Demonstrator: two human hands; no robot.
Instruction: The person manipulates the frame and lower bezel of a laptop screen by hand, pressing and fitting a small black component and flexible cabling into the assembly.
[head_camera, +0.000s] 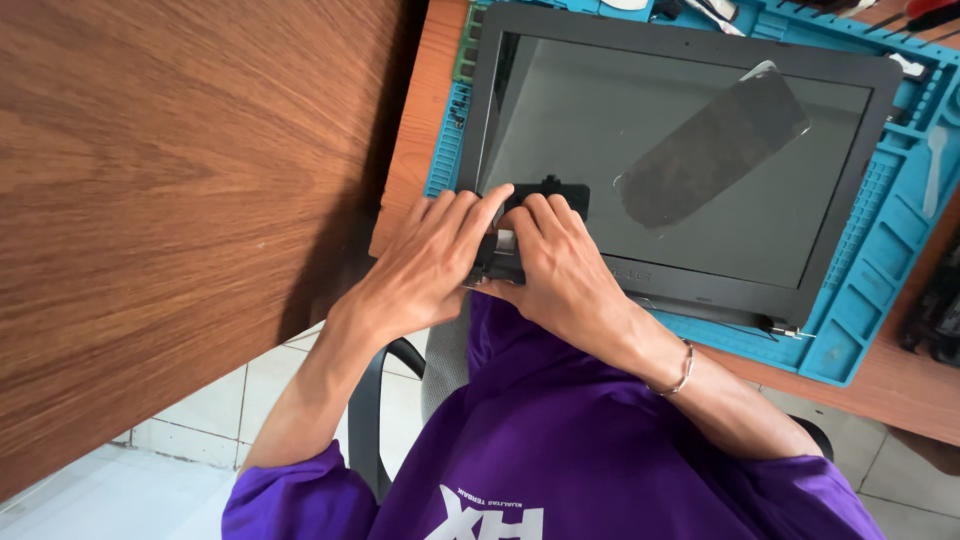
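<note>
Both the left hand (425, 265) and right hand (560, 265) pinch a small black part (548, 195) at the laptop screen's (640, 150) lower corner. The dark panel lies flat on a blue mat (880, 250) on the counter (420, 110).

Both hands cover most of the small black plastic part (548, 193) at the dark laptop screen's (690, 150) corner; the blue silicone mat (880, 250) runs off the top edge

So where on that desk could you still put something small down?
The wooden strip left of the blue mat is bare, as is the desk edge below the mat. The laptop screen panel fills the mat, and both hands crowd its lower-left corner.
</note>
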